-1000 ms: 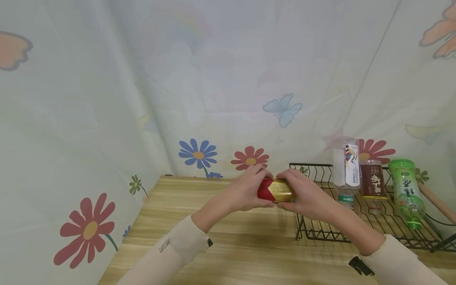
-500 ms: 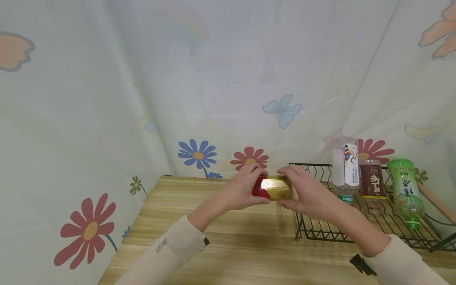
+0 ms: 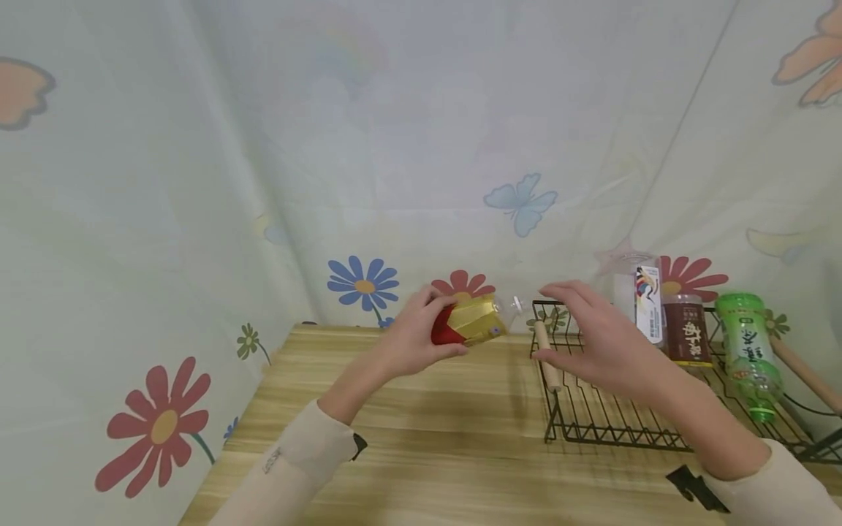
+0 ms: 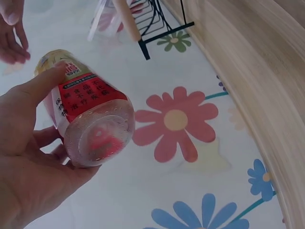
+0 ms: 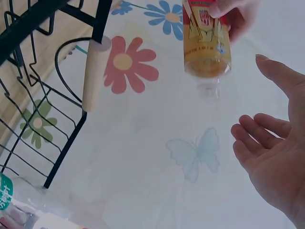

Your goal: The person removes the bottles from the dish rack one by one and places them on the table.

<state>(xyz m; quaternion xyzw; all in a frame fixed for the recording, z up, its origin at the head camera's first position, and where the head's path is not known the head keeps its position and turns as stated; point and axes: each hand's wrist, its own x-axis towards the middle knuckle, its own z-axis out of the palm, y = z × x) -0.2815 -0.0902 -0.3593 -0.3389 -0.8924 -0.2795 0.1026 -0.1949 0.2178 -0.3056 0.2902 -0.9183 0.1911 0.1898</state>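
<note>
A small plastic bottle with a red and gold label lies almost level in the air, its clear neck pointing right and slightly up. My left hand grips it round the red base end, thumb on one side and fingers on the other. In the left wrist view the bottle's clear bottom faces the camera, with red label print above it. Apart from the bottle, my right hand hovers over the left side of a black wire rack, fingers and thumb spread and nothing between them.
On the rack lie a clear bottle with a white label, a brown-labelled bottle and a green bottle. A wooden handle runs along its left end. Below is the wood-grain table; behind hangs a flowered curtain.
Both hands were on the bottle; the right has let go and drawn off to the right. My left hand has carried the bottle left, tilting its neck end up into view.
</note>
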